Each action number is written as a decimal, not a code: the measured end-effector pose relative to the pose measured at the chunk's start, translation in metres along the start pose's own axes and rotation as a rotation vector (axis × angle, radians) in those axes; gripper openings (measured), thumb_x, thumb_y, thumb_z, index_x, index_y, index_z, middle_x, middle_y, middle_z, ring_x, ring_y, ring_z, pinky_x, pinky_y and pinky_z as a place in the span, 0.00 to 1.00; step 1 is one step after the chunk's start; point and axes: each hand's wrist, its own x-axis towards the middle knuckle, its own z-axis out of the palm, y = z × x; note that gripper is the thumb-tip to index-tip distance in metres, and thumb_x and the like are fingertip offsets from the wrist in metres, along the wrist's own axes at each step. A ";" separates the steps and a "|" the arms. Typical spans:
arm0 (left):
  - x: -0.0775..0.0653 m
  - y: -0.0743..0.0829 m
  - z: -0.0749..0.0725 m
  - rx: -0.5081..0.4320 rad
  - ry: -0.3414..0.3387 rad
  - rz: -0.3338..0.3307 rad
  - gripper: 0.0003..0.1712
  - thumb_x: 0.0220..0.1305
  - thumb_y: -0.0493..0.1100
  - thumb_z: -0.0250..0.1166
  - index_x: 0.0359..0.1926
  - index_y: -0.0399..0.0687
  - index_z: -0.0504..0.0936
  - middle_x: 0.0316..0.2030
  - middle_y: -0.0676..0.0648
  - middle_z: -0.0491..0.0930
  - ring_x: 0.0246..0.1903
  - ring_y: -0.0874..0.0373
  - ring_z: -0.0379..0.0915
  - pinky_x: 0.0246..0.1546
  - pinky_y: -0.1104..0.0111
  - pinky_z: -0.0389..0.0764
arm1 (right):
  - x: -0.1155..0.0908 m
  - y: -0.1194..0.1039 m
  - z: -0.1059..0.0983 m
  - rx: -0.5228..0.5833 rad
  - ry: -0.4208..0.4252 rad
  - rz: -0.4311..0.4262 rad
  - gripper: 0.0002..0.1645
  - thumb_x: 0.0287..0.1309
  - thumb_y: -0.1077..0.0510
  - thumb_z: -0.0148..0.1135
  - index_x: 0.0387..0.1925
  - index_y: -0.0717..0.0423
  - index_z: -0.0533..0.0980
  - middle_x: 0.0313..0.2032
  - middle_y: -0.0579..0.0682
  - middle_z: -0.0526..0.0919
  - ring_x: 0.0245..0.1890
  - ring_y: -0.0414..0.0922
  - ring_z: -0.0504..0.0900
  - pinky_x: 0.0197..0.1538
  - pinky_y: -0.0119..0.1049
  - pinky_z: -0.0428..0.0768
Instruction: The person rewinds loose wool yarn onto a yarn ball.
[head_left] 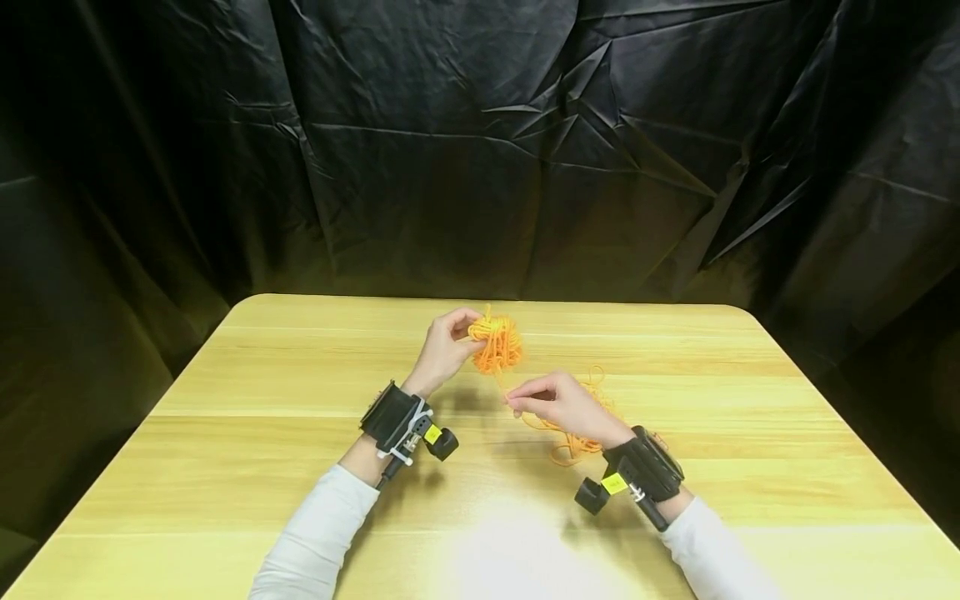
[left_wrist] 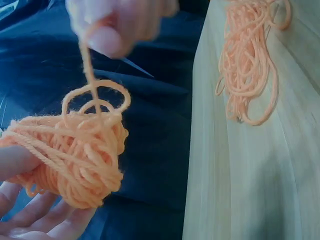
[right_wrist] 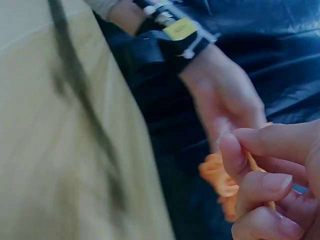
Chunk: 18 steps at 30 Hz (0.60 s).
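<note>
Right hand [head_left: 558, 402] closed in a fingertip pinch on the strand [left_wrist: 89, 70], I grip the bundle [head_left: 498, 346] with my left hand [head_left: 442, 354] just below the head view's centre, judging it light, soft, tangle-prone, best held gently by its wound side.

The yarn [head_left: 498, 348] is orange, the grained table [head_left: 247, 467] pale yellow, the curtain [head_left: 420, 208] black, sleeves [head_left: 318, 533] white.
</note>
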 end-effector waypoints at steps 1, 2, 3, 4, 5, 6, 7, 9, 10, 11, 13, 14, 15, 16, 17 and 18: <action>0.000 0.000 0.000 0.003 0.000 0.002 0.12 0.48 0.24 0.61 0.38 0.28 0.75 0.39 0.33 0.78 0.43 0.45 0.74 0.50 0.60 0.72 | -0.001 -0.003 -0.003 -0.014 0.001 -0.003 0.14 0.57 0.58 0.56 0.41 0.63 0.79 0.33 0.57 0.82 0.25 0.37 0.75 0.23 0.26 0.66; 0.001 0.000 0.001 0.010 -0.002 0.006 0.12 0.48 0.24 0.61 0.38 0.29 0.75 0.38 0.34 0.78 0.43 0.45 0.74 0.51 0.60 0.71 | -0.001 -0.006 -0.006 -0.020 0.005 -0.010 0.14 0.57 0.58 0.56 0.41 0.63 0.79 0.32 0.56 0.83 0.28 0.38 0.76 0.25 0.26 0.68; 0.001 -0.001 0.002 0.015 -0.007 0.008 0.13 0.48 0.23 0.62 0.37 0.29 0.75 0.38 0.34 0.78 0.43 0.45 0.74 0.52 0.60 0.70 | -0.001 -0.009 -0.010 -0.023 0.015 -0.009 0.14 0.57 0.58 0.56 0.41 0.63 0.79 0.32 0.54 0.83 0.30 0.38 0.77 0.27 0.27 0.70; 0.001 -0.001 0.002 0.022 -0.014 0.010 0.13 0.47 0.23 0.62 0.37 0.29 0.75 0.38 0.34 0.77 0.43 0.45 0.73 0.52 0.60 0.70 | 0.000 -0.012 -0.014 -0.025 0.024 -0.015 0.14 0.56 0.58 0.57 0.41 0.63 0.79 0.32 0.53 0.83 0.30 0.39 0.78 0.29 0.27 0.71; 0.001 -0.001 0.003 0.026 -0.022 0.011 0.13 0.47 0.23 0.62 0.37 0.29 0.75 0.38 0.35 0.77 0.42 0.45 0.73 0.53 0.60 0.69 | 0.000 -0.015 -0.017 -0.028 0.037 -0.021 0.14 0.56 0.58 0.57 0.41 0.62 0.79 0.31 0.53 0.83 0.30 0.39 0.78 0.30 0.28 0.72; 0.001 -0.002 0.003 0.035 -0.031 0.010 0.13 0.47 0.23 0.62 0.38 0.29 0.75 0.38 0.35 0.77 0.42 0.46 0.73 0.54 0.59 0.68 | 0.001 -0.019 -0.020 -0.027 0.049 -0.027 0.14 0.55 0.58 0.58 0.41 0.62 0.79 0.31 0.52 0.83 0.30 0.40 0.78 0.32 0.29 0.73; 0.000 -0.002 0.003 0.044 -0.041 0.011 0.13 0.47 0.24 0.62 0.38 0.29 0.75 0.38 0.35 0.77 0.42 0.46 0.73 0.55 0.59 0.67 | 0.001 -0.023 -0.024 -0.033 0.063 -0.035 0.13 0.55 0.59 0.58 0.41 0.62 0.79 0.31 0.51 0.83 0.30 0.40 0.78 0.34 0.29 0.74; -0.001 -0.003 0.004 0.054 -0.068 0.000 0.13 0.47 0.24 0.62 0.38 0.30 0.75 0.37 0.36 0.77 0.43 0.46 0.73 0.55 0.59 0.67 | 0.003 -0.030 -0.030 -0.029 0.083 -0.057 0.13 0.54 0.60 0.59 0.40 0.62 0.79 0.32 0.53 0.83 0.31 0.41 0.79 0.37 0.30 0.75; -0.001 -0.003 0.005 0.057 -0.083 -0.012 0.14 0.48 0.24 0.62 0.39 0.31 0.75 0.38 0.36 0.77 0.43 0.46 0.73 0.55 0.59 0.67 | 0.004 -0.033 -0.032 -0.028 0.093 -0.064 0.13 0.54 0.60 0.59 0.40 0.62 0.79 0.32 0.53 0.83 0.31 0.42 0.79 0.36 0.30 0.75; -0.002 -0.003 0.005 0.060 -0.096 -0.024 0.14 0.48 0.25 0.62 0.40 0.31 0.75 0.38 0.36 0.78 0.44 0.46 0.72 0.55 0.59 0.66 | 0.005 -0.037 -0.034 -0.025 0.105 -0.069 0.13 0.54 0.60 0.60 0.40 0.62 0.79 0.33 0.54 0.83 0.29 0.42 0.79 0.34 0.30 0.75; -0.003 -0.003 0.006 0.063 -0.129 -0.044 0.16 0.49 0.25 0.62 0.41 0.32 0.75 0.41 0.37 0.77 0.47 0.46 0.71 0.55 0.59 0.67 | 0.008 -0.041 -0.037 -0.017 0.125 -0.080 0.13 0.53 0.59 0.60 0.40 0.61 0.79 0.33 0.54 0.83 0.27 0.42 0.77 0.31 0.29 0.73; -0.004 -0.003 0.007 0.060 -0.152 -0.051 0.16 0.49 0.26 0.61 0.42 0.32 0.74 0.42 0.36 0.77 0.48 0.46 0.71 0.54 0.59 0.67 | 0.010 -0.043 -0.039 0.000 0.133 -0.084 0.13 0.53 0.59 0.60 0.40 0.62 0.79 0.33 0.55 0.83 0.25 0.42 0.76 0.29 0.29 0.72; -0.004 -0.003 0.007 0.051 -0.176 -0.061 0.17 0.49 0.25 0.61 0.43 0.32 0.73 0.43 0.36 0.77 0.49 0.46 0.70 0.54 0.59 0.68 | 0.012 -0.045 -0.039 0.014 0.143 -0.088 0.13 0.53 0.59 0.60 0.40 0.61 0.79 0.32 0.56 0.83 0.22 0.42 0.73 0.26 0.29 0.70; -0.004 -0.004 0.008 0.043 -0.199 -0.064 0.18 0.49 0.25 0.61 0.44 0.32 0.72 0.45 0.35 0.76 0.50 0.45 0.70 0.53 0.59 0.69 | 0.013 -0.045 -0.040 0.027 0.153 -0.092 0.13 0.53 0.59 0.60 0.40 0.61 0.79 0.31 0.56 0.82 0.19 0.42 0.70 0.23 0.29 0.67; -0.005 -0.004 0.009 0.035 -0.223 -0.061 0.18 0.49 0.25 0.60 0.45 0.32 0.71 0.46 0.35 0.75 0.50 0.45 0.70 0.53 0.60 0.69 | 0.015 -0.046 -0.041 0.043 0.162 -0.104 0.13 0.53 0.60 0.60 0.40 0.62 0.79 0.30 0.57 0.82 0.18 0.42 0.68 0.23 0.29 0.67; -0.005 -0.004 0.009 0.022 -0.248 -0.059 0.19 0.49 0.24 0.60 0.45 0.32 0.70 0.47 0.34 0.74 0.51 0.44 0.69 0.52 0.60 0.70 | 0.018 -0.046 -0.041 0.057 0.171 -0.114 0.13 0.53 0.60 0.60 0.40 0.62 0.79 0.29 0.58 0.81 0.16 0.42 0.66 0.22 0.29 0.66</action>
